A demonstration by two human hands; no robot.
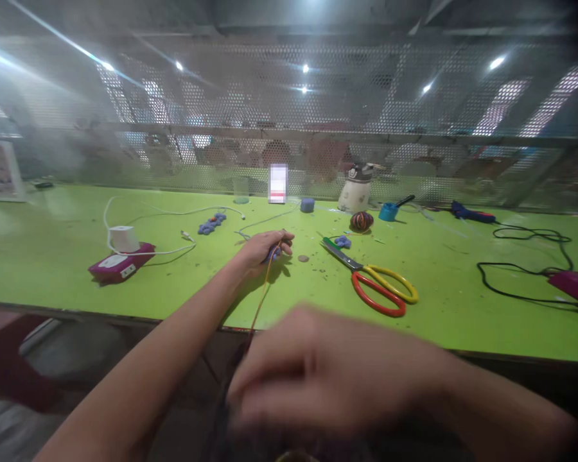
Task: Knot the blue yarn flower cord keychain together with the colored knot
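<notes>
My left hand [270, 247] rests low over the table, its fingers closed around a small blue-purple crocheted piece [272, 253], which they mostly cover. From it an orange yarn [263, 292] runs taut down toward me, to the fingertips of my right hand [313, 372]. That hand is close to the camera, raised, blurred and curled in a pinch; its fingertips are partly hidden. Right of my left hand lie a brown disc [303, 258], a small purple crocheted flower [343, 242] and scissors [373, 279] with red and yellow handles. Behind them sits a dark multicoloured yarn ball [361, 221].
A purple crocheted strip [212, 223], a power strip [120, 263] with charger and white cables are at left. Farther back stand a lit phone [278, 184], a purple roll [307, 205], a jug [355, 189] and a blue tape roll [388, 212]. A glue gun [472, 212] with black cord lies right.
</notes>
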